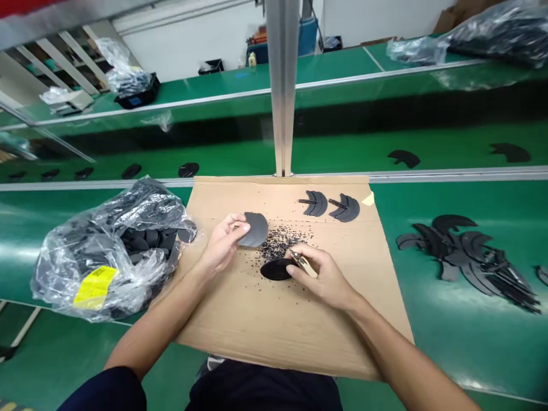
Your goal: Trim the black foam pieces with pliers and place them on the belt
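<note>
Over the cardboard sheet (240,319), my left hand (222,242) pinches a flat dark grey plate with a rounded edge (256,230) between thumb and fingers. My right hand (327,277) is closed around a small tool with a cream handle (305,265); its exact kind is hard to make out. The fingertips of that hand also meet the edge of a black round disc (274,270), tilted above the cardboard. Between both hands lies a heap of small black scraps (282,240). Two fanned stacks of dark curved pieces (315,204) rest at the sheet's far right.
At left stands a clear plastic bag (107,240) of dark plates, with a yellow label. A pile of black curved parts (466,251) lies on the green table at right. A metal post (282,85) rises behind the cardboard. Black pieces (188,169) line the green strip beyond.
</note>
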### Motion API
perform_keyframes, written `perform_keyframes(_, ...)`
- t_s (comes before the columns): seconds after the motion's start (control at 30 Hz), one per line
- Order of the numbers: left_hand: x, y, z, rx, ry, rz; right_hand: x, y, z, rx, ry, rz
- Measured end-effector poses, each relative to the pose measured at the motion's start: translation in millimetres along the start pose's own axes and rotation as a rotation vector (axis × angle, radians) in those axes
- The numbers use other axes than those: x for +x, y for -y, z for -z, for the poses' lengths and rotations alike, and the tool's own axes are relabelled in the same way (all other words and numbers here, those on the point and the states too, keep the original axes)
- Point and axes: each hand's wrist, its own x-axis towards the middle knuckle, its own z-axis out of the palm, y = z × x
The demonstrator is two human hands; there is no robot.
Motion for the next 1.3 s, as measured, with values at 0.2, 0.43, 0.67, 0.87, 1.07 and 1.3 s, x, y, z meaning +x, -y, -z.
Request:
perform_keyframes(0.2,-19.7,16.7,-13.5,0.066,0.188,-0.005,3.0,3.5,-5.8,-0.039,-0.018,0.079)
perform_keyframes(0.43,-33.1,21.5,-8.4,0.295,0.24,-0.229,3.2,-1.3,-15.7,-0.199,-0.046,0.256)
perform_keyframes(0.67,-37.9,18.4,1.8,0.554,0.393,-0.431,-1.5,-10.9,-15.4,-0.519,0.002,0.499)
perform_keyframes(0.87,-40.1,21.9,2.0,0.779,0.579,-0.615,-3.0,-11.5,-17.1,-0.581,-0.017,0.548)
perform_keyframes(1.07,-41.4,25.5,0.7,0.905,0.577,-0.724,-4.5,-12.3,-18.5,-0.611,-0.071,0.548)
perform_keyframes(1.3,-39.8,25.8,1.0,0.863,0.606,-0.791,-3.5,-14.0,-16.6,-0.563,-0.135,0.52)
